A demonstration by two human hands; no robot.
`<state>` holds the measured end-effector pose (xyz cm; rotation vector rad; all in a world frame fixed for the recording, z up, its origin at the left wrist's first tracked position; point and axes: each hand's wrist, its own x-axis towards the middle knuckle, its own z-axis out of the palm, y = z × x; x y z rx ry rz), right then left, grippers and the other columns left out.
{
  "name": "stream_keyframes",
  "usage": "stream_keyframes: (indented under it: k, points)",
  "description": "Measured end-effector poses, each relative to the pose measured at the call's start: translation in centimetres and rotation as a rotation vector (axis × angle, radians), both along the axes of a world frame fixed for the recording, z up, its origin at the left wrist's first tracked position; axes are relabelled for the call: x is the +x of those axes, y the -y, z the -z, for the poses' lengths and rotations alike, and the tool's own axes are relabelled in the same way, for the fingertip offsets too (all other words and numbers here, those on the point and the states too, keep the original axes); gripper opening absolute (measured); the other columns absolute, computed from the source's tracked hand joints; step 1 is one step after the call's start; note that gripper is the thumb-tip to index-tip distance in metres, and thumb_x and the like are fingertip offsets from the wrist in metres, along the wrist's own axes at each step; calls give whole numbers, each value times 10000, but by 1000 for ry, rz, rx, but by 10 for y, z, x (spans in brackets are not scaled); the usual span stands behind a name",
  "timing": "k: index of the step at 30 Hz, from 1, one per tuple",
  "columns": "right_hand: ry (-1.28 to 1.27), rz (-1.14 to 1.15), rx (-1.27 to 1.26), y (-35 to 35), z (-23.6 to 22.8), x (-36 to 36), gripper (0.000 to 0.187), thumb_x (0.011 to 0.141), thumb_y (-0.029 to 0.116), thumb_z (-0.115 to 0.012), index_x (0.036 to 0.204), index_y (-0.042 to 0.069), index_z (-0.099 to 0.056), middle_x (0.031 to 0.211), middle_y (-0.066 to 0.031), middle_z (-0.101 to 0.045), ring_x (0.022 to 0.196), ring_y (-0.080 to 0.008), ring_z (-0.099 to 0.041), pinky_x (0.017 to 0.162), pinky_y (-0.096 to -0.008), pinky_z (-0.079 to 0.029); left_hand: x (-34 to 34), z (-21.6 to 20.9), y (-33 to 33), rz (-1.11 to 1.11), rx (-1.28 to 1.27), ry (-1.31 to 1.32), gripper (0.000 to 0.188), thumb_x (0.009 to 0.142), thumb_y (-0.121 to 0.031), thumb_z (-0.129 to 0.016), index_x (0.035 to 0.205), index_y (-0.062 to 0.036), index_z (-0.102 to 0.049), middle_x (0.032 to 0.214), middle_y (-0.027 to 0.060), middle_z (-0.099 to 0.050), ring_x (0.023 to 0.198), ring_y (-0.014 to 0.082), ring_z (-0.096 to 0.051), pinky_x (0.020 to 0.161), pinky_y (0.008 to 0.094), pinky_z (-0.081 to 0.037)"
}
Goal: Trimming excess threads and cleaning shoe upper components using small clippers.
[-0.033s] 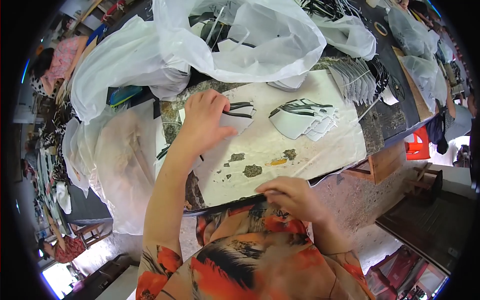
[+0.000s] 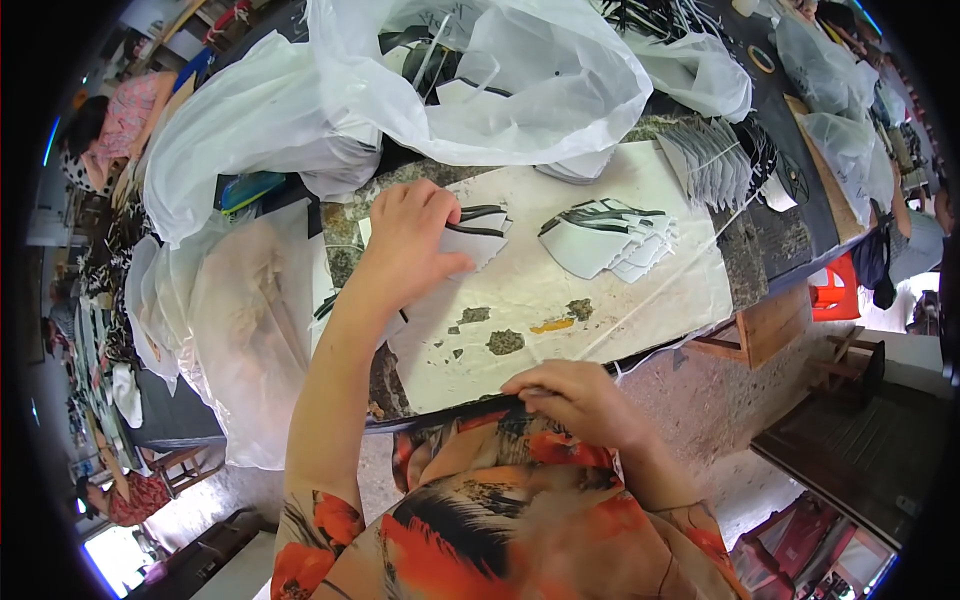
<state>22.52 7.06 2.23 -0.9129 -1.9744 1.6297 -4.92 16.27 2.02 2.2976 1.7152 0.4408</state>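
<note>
At the far left of the table (image 2: 745, 262) a clear plastic bag (image 2: 235, 310) hangs down over the left edge, and it looks soft and crinkly. Next to it, near the back left corner of the pale paper sheet (image 2: 600, 300) that covers the table top, the left hand (image 2: 412, 245) lies flat on a small stack of white cut pieces with black stripes (image 2: 482, 232). Its fingers are bent and close together, and the thumb presses down on the top piece. The stack sits just under the hand, with its right end poking out. In the middle of the paper sheet there are some dark stains (image 2: 505, 341). At the front edge of the table the right hand (image 2: 575, 395) rests with its fingers curled together over a dark strip (image 2: 440, 418) that runs along that edge; I cannot tell if the hand is pinching it. Farther right, toward the back of the sheet, a second pile of white striped pieces (image 2: 612, 240) is fanned out, well apart from both hands. Behind everything a big white plastic bag (image 2: 480, 90) sits at the back edge of the table. On the right side more grey cut pieces (image 2: 712, 160) lie in a row.
</note>
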Motion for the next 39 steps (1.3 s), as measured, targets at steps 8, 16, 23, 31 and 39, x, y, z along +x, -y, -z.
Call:
stream_keyframes:
  k: [8,16,23,31,39]
  points:
    - [-47,-365,-102,25,3,-20,256,963,181,-646,1191,69,-678,1058,-133,-708,983,-346,-691,856,-412,-551,-3,3,7,99,52,2,425,700,-269,-848,1045,-145,-633,1123,47,-623,1152,312,-549,1122,518,-322]
    - [-111,-253,15,22,-3,-16,280,920,66,-631,1194,66,-690,1013,-131,-717,919,-343,-700,807,-412,-560,-4,-15,21,130,65,241,283,748,-252,-827,940,-77,-713,1139,67,-668,1216,306,-551,1074,492,-392]
    - [-169,-181,129,2,-16,1,385,800,17,-687,1174,110,-686,926,-123,-676,854,-353,-674,735,-421,-538,28,-13,82,142,-82,291,268,887,-176,-759,1107,-28,-726,1074,87,-652,992,207,-613,876,312,-478]
    - [-133,-219,171,3,-5,-10,386,788,28,-730,1160,118,-682,988,-115,-701,915,-350,-688,757,-425,-555,43,-19,123,-112,-794,1170,155,953,-183,-735,987,-31,-727,937,33,-661,883,119,-613,807,266,-482]
    - [-58,254,-373,19,-14,-20,127,979,91,-698,1075,23,-648,873,-6,-678,772,-52,-587,672,-223,-477,44,0,145,-248,-556,1097,151,939,-179,-748,969,-32,-729,896,37,-698,859,137,-636,799,276,-485]
